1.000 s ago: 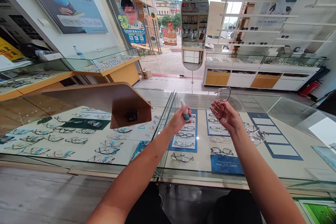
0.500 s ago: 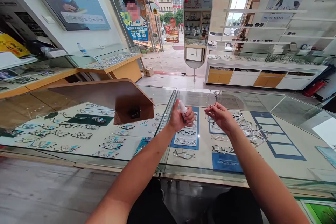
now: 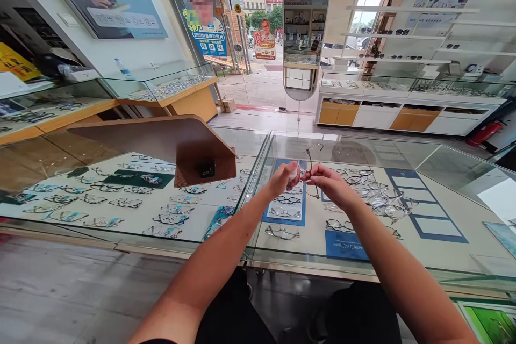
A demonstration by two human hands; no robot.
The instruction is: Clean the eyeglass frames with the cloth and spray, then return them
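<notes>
White, small and mostly hidden, a bottle (image 3: 294, 172) was gripped inside the curled fingers of the left hand (image 3: 285, 177). Just beside those fingers, the right hand (image 3: 328, 184) pinched thin, dark-framed eyeglasses (image 3: 309, 159), probably only at their edge for easier turning.

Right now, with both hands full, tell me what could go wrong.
The glasses could slip: the right hand appears to pinch only a small part of their thin frame, above the glass case.

The bottle in the left hand is very close to the glasses, so the two might knock together; whether they already touch is hard to tell.
</notes>
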